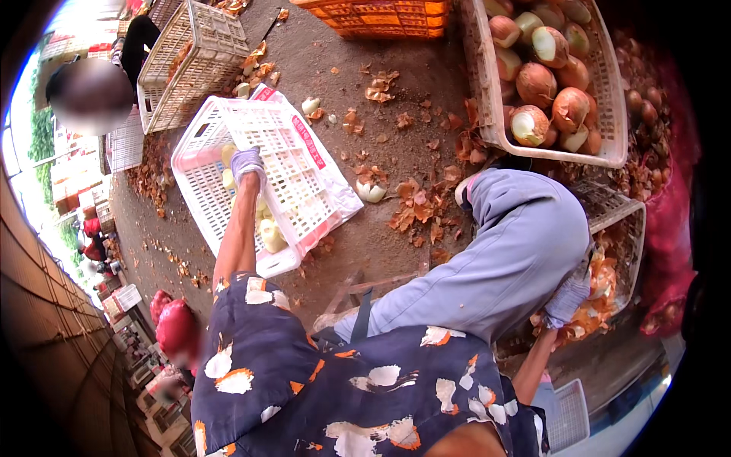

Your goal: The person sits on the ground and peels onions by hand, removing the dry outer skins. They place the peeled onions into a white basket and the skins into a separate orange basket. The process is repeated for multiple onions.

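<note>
My left hand [248, 162], in a light knitted glove, is at the upper edge of a tilted white plastic crate [300, 171]; its fingers are largely hidden at the edge. Peeled pale onions [270, 234] lie inside that crate, which stands on a white sack with red print [342, 191]. My right hand [562, 300], also gloved, is beside my leg at the right, against a heap of loose onion skins [599, 291] in a worn crate [634, 245]. What its fingers do is hard to make out.
A crate full of partly skinned onions [537, 84] stands at the upper right, before an orange crate [394, 20]. Onion skins [414, 205] and a cut onion [371, 191] lie on the floor. A person [91, 94], more crates [188, 63] and red net sacks [177, 328] are at the left.
</note>
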`<action>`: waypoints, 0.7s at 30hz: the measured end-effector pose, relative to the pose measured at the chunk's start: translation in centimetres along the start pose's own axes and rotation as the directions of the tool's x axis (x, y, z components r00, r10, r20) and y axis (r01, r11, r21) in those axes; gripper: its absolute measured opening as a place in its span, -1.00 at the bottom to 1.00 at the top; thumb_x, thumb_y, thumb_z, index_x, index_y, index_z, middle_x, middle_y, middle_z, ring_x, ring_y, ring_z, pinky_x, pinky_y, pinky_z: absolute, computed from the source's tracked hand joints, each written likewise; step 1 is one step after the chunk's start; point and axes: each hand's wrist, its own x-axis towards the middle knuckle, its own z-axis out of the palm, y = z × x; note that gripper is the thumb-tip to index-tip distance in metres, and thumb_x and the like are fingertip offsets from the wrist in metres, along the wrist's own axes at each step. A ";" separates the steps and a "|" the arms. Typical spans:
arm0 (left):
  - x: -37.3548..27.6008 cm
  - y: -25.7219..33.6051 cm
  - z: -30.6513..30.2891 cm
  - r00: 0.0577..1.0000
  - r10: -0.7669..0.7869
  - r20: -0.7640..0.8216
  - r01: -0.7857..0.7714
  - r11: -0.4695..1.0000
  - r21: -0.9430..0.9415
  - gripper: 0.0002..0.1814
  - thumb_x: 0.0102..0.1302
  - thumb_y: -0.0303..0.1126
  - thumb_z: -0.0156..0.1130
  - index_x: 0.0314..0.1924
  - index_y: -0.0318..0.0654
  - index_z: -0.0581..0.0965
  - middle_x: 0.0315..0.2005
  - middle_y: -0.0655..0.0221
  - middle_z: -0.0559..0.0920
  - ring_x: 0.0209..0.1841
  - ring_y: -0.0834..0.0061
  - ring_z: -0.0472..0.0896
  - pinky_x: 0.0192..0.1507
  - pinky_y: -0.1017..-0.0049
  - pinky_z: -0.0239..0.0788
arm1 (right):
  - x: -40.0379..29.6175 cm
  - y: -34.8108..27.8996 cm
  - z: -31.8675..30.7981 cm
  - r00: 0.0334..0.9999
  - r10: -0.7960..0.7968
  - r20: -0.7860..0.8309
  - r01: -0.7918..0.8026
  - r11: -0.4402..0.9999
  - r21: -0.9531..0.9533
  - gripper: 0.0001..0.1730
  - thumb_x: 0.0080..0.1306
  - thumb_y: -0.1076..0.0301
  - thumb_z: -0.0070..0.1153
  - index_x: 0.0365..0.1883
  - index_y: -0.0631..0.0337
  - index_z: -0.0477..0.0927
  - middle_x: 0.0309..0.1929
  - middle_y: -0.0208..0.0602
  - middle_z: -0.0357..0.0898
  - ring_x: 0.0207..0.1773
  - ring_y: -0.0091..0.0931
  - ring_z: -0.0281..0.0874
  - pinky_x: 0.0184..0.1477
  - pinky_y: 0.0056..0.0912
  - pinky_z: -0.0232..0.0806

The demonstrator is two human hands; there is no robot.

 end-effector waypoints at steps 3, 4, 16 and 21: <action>-3.2 1.3 0.9 1.000 0.014 -0.002 -0.014 0.999 0.047 -0.77 0.17 -0.26 0.39 -0.38 -0.30 0.63 -0.69 0.39 0.56 -0.69 0.49 0.49 -0.60 0.38 0.29 | 0.3 -0.4 0.0 0.999 -0.047 0.018 0.048 0.997 -0.064 -0.55 0.57 0.14 -0.09 0.13 0.33 0.60 -0.20 -0.39 0.66 -0.31 -0.67 0.46 -0.32 -0.64 0.26; -4.2 1.5 0.8 1.000 0.011 -0.011 -0.010 0.995 0.098 -0.76 0.17 -0.26 0.39 -0.38 -0.30 0.62 -0.69 0.38 0.56 -0.69 0.49 0.49 -0.59 0.38 0.29 | 0.5 -0.5 0.3 0.997 -0.064 0.042 0.067 0.995 -0.077 -0.55 0.57 0.14 -0.08 0.13 0.33 0.60 -0.18 -0.39 0.67 -0.28 -0.66 0.48 -0.27 -0.62 0.28; -8.1 5.0 4.3 0.980 0.122 0.160 -0.131 0.990 0.047 -0.68 0.20 -0.19 0.40 -0.22 -0.29 0.60 -0.66 0.40 0.56 -0.63 0.50 0.49 -0.50 0.40 0.33 | 2.8 3.3 -2.1 0.822 -0.507 0.260 0.568 0.703 -0.427 -0.61 0.49 0.47 -0.15 0.24 0.29 0.52 -0.08 -0.11 0.63 -0.11 -0.34 0.60 -0.09 -0.32 0.42; -12.9 7.0 3.8 0.850 0.527 0.027 -0.371 0.560 0.740 -0.51 0.15 -0.15 0.43 -0.03 -0.32 0.56 -0.31 0.20 0.66 -0.32 0.28 0.63 -0.16 0.29 0.50 | 1.2 -0.4 -3.4 0.933 -0.246 0.261 0.352 0.770 -0.532 -0.60 0.39 0.55 -0.15 0.16 0.34 0.52 0.00 -0.12 0.60 -0.05 -0.32 0.57 -0.01 -0.35 0.41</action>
